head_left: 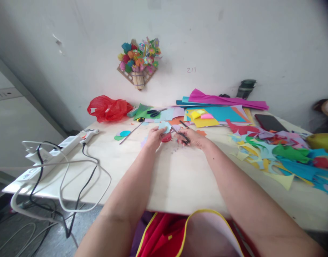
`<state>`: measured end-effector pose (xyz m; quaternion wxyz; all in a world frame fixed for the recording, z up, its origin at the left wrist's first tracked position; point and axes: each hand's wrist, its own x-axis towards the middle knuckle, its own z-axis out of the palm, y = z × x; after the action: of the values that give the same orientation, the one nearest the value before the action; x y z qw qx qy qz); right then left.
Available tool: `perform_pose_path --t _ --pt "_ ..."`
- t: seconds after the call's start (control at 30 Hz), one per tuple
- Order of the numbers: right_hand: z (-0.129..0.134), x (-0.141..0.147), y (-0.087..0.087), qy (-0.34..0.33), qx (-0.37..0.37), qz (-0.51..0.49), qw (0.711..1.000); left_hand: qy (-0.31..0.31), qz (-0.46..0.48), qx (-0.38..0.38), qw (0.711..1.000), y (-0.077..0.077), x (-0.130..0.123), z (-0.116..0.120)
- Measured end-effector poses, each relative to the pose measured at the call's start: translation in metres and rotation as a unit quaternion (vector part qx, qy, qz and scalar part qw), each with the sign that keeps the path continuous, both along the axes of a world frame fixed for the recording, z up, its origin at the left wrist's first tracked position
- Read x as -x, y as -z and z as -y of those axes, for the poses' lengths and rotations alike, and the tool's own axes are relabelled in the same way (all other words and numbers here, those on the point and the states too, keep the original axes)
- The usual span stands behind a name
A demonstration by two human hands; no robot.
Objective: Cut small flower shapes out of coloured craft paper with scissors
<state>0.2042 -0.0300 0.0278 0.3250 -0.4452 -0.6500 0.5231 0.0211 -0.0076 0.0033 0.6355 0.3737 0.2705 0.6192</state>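
My left hand (154, 138) pinches a light blue scalloped paper piece (165, 127) above the middle of the table. Just to its right, my right hand (192, 138) is closed around the black handles of a pair of scissors (184, 138), whose blades point toward the paper. Under the hands lies a round red object (166, 137), with tiny paper scraps beside it. An orange paper flower (201, 133) rests close behind my right hand. Blue and green paper circles (125, 133) lie to the left.
White power strips (70, 142) with loose cables run along the left. A red plastic bag (109, 108) and dark scissors (154, 113) lie at the back. Coloured sheets (228, 114), a phone (271, 122) and many paper scraps (292, 153) cover the right side.
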Motion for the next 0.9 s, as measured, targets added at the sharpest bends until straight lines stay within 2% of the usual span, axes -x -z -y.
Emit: perform_pose_path --t 0.2,0.43,0.7,0.9 --pt "0.005 0.001 -0.005 0.002 -0.001 0.01 1.0 -0.004 0.0 0.009 1.0 -0.003 0.0 0.002" --pt "0.005 0.003 -0.006 0.001 -0.008 0.004 1.0 -0.008 -0.004 0.002 1.0 0.0 0.001 -0.001" --pt "0.011 0.006 -0.014 0.012 0.001 0.007 1.0 -0.014 -0.007 0.01 1.0 0.001 0.001 -0.002" --pt "0.01 0.003 -0.013 0.01 -0.007 0.012 1.0 -0.014 -0.007 0.006 1.0 0.0 0.001 -0.001"
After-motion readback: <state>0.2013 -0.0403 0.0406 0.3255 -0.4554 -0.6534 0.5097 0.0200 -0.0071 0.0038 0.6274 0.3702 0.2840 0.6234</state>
